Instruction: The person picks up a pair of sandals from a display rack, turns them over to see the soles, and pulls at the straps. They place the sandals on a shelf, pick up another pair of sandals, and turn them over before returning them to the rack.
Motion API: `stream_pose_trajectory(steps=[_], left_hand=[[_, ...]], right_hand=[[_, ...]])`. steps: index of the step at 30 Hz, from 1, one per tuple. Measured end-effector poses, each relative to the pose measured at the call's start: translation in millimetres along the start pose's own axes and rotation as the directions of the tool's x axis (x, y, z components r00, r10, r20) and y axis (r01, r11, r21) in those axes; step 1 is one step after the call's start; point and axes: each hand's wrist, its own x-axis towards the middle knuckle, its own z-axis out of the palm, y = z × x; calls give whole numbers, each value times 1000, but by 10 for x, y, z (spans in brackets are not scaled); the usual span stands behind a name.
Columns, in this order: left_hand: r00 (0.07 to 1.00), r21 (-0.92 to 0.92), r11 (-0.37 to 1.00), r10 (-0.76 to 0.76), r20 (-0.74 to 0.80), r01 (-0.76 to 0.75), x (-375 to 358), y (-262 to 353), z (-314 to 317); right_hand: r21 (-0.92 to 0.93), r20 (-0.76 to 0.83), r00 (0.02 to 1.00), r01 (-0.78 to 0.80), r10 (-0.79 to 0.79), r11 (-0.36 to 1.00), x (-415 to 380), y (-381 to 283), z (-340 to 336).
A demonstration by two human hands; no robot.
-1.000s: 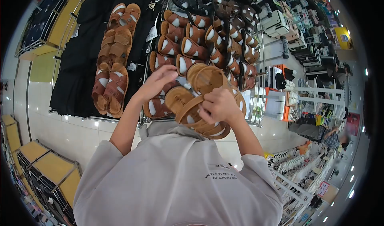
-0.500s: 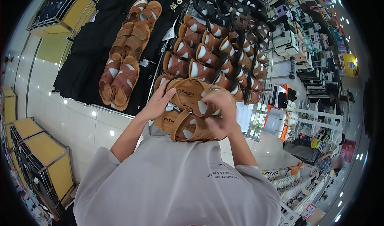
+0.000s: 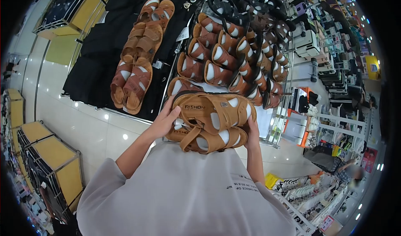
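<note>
A pair of tan sandals [image 3: 227, 112] is held between my two hands, just in front of my shirt, one sandal above the other. My left hand [image 3: 163, 121] grips the heel end, with its thumb on the insole near the printed lettering. At the toe end, my right hand [image 3: 252, 131] is closed round the edge, its fingers partly hidden behind the sandals. White stuffing shows inside the straps. Just beyond the pair, rows of reddish-brown sandals [image 3: 192, 67] stand on a display rack.
Left of the rack, black cloth [image 3: 90, 71] carries several brown sandals [image 3: 140, 77] laid in pairs. Metal rails [image 3: 125, 118] edge this display. Yellow-topped stands [image 3: 50, 152] are at the lower left. Shelves of bags [image 3: 309, 48] line the right, and a person [image 3: 344, 169] is farther off.
My right hand has moved from over the straps to the toe end of the sandals. The upper sandal's straps now show plainly. My left hand keeps its hold on the heel end.
</note>
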Motion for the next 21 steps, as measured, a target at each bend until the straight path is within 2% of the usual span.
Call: stream_pose_trajectory(steps=[2, 3, 7, 10, 14, 15, 18, 19, 21], left_hand=[[999, 21, 999, 40, 9, -40, -85, 26, 8], [994, 32, 995, 97, -50, -95, -141, 69, 75], [960, 63, 958, 280, -10, -279, -299, 237, 111], [869, 133, 860, 493, 32, -493, -410, 245, 171], [853, 221, 829, 520, 35, -514, -403, 193, 155], [869, 209, 852, 495, -18, -481, -384, 182, 172], [916, 112, 926, 374, -143, -360, -293, 229, 199], [919, 175, 940, 327, -220, -293, -271, 223, 194], [926, 102, 980, 196, -324, -171, -221, 233, 203]], right_hand=[[-7, -18, 1000, -10, 10, 1000, -79, 42, 4], [-25, -38, 999, -15, 14, 1000, -125, 48, 38], [-139, -28, 999, 18, -22, 990, -271, -197, 187], [-183, 70, 998, 16, -3, 983, -370, -320, 130], [-212, 34, 995, 99, -94, 972, -329, -179, 148], [-216, 56, 986, 163, -155, 963, -285, -141, 185], [-343, 59, 981, 195, -186, 919, -117, -111, 266], [-376, 77, 973, 229, -216, 898, -76, -128, 354], [-467, 110, 968, 250, -225, 848, 35, -173, 464]])
